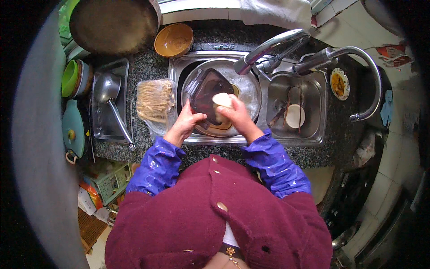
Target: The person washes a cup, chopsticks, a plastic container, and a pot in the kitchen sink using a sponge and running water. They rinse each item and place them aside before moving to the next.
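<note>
My left hand (186, 121) grips the near left edge of a dark translucent container (211, 89), which is tilted over a round metal basin (247, 97) in the larger sink. In my right hand (238, 115) is a small whitish object (222, 100), perhaps a sponge or pad, held at the container's near right side. Its exact kind cannot be told. Part of a yellowish dish shows beneath the container. The curved chrome faucet (245, 64) hangs above the basin's right rim.
Left of the sink lies a plastic bag of dried sticks (155, 101), beside a metal tray (127, 101) with a ladle (107, 88). The smaller sink (312, 134) holds chopsticks and a white round dish (295, 116). Behind stand a brown bowl (174, 40) and a large pan (114, 27).
</note>
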Motion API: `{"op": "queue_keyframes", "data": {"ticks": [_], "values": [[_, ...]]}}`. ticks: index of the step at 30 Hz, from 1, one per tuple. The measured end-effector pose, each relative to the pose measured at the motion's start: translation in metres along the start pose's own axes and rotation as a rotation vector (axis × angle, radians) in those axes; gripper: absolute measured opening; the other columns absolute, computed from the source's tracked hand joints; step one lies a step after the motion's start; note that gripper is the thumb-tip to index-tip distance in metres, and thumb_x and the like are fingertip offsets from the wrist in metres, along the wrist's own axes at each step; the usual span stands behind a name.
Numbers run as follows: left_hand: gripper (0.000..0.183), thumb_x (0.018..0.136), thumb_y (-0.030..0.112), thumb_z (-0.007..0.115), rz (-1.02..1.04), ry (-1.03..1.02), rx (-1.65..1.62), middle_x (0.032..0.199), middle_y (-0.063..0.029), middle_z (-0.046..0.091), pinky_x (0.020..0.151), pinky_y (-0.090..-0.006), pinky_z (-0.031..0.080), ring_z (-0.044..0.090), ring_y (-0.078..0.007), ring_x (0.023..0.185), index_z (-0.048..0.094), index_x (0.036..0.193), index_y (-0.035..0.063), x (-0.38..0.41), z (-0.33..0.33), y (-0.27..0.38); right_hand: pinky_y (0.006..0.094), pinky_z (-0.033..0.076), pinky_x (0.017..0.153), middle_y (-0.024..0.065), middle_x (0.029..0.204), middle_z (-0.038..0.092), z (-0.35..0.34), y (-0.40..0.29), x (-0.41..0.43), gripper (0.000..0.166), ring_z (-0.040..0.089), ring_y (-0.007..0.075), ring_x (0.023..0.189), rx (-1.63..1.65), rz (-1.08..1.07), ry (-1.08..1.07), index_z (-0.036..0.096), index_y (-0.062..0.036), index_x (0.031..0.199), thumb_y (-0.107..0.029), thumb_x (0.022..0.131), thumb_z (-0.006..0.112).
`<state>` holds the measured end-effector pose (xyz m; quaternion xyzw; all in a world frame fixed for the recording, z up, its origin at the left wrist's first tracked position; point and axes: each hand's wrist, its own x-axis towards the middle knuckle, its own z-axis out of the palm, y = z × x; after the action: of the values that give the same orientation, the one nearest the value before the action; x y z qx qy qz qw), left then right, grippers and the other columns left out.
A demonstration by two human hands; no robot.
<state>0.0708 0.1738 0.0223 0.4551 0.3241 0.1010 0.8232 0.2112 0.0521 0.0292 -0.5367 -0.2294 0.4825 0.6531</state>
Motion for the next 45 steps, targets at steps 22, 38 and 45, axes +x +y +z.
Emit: {"op": "queue_keyframes", "data": {"ticks": [22, 38, 45], "values": [[0.051, 0.065, -0.008, 0.058, -0.207, -0.139, -0.108, 0.102, -0.0051, 0.057, 0.082, -0.03, 0.047, 0.057, -0.0173, 0.094, 0.048, 0.114, 0.0039, 0.016, -0.037, 0.006, 0.0415, 0.033, 0.094, 0.0082, 0.124, 0.05, 0.033, 0.066, 0.029, 0.04, 0.045, 0.0283, 0.113, -0.882, -0.692, 0.074, 0.056, -0.0127, 0.114, -0.01, 0.074, 0.055], [0.056, 0.062, -0.002, 0.055, -0.211, -0.317, 0.275, 0.095, -0.0078, 0.061, 0.058, -0.0237, 0.048, 0.059, -0.0148, 0.075, 0.047, 0.118, -0.0003, -0.015, -0.013, 0.026, 0.0406, 0.045, 0.075, 0.0109, 0.092, 0.057, -0.045, 0.052, 0.085, 0.022, 0.055, 0.0295, 0.088, -1.145, -0.475, 0.342, 0.059, -0.0075, 0.093, -0.022, 0.083, 0.046], [0.044, 0.076, 0.01, 0.06, -0.137, -0.187, 0.182, 0.102, -0.0079, 0.059, 0.071, -0.0285, 0.049, 0.058, -0.0167, 0.086, 0.048, 0.117, -0.0006, -0.012, -0.023, 0.05, 0.0484, 0.041, 0.074, 0.0203, 0.091, 0.053, -0.093, 0.098, 0.064, 0.021, 0.051, 0.0401, 0.086, -1.149, -0.273, 0.612, 0.051, -0.002, 0.093, -0.02, 0.086, 0.043]]}}
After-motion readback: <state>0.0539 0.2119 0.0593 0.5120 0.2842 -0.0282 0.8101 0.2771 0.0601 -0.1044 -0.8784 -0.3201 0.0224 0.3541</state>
